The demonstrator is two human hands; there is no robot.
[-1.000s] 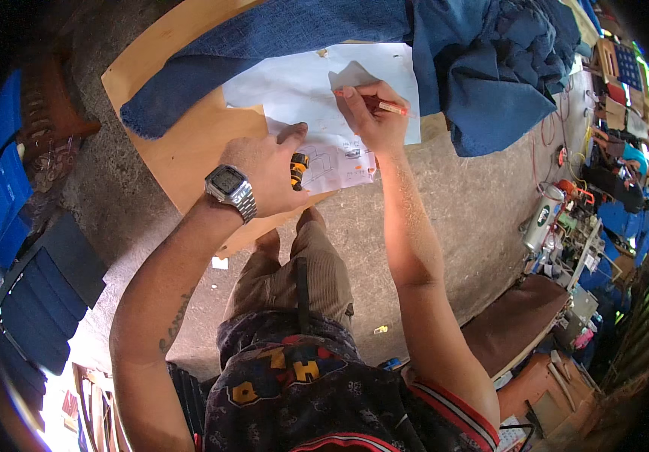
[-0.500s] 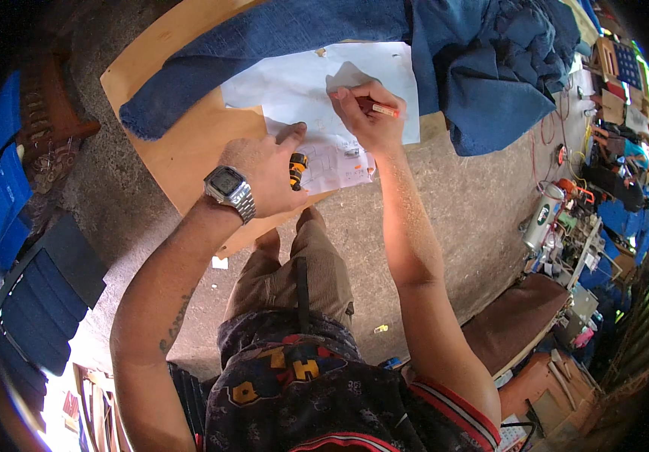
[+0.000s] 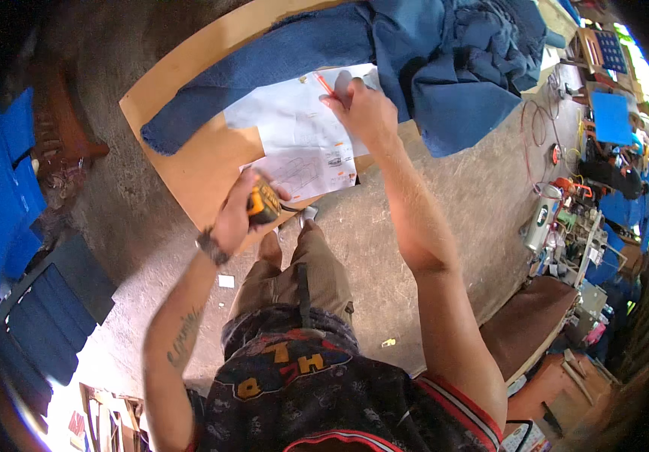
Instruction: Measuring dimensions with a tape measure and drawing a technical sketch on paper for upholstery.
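i find left hand (image 3: 232, 220) gripping tape measure (image 3: 264, 204), left of centre; right hand (image 3: 370, 114) gripping orange pen (image 3: 325, 85), upper centre. paper (image 3: 279, 109) there already bears a sketch (image 3: 299, 173); what remains, i cannot tell.

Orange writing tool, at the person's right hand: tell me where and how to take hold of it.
Best, I judge, is to pinch the exposed end of the orange writing tool, coming from the upper left of the picture, above the white paper. The tool is slim and straight, and that end juts out past the right hand, which hides the rest.
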